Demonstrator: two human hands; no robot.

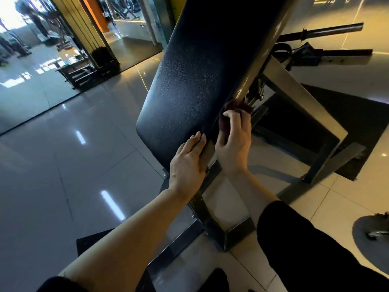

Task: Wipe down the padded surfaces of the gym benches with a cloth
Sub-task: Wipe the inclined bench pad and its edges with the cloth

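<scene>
A long black padded bench pad [200, 66] slopes up and away from me on a grey steel frame [299, 95]. My left hand [187, 165] lies flat on the pad's near corner, fingers straight. Just to its right, my right hand [233, 144] grips a dark red cloth [240, 106] and holds it against the pad's right side edge. Most of the cloth is hidden behind my fingers.
Glossy floor tiles [73, 165] spread to the left. The bench's base bars [210, 224] and a black mat [357, 127] lie below and right. A barbell sleeve [328, 30] sticks out at the upper right. A weight rack [80, 74] stands by a mirrored wall.
</scene>
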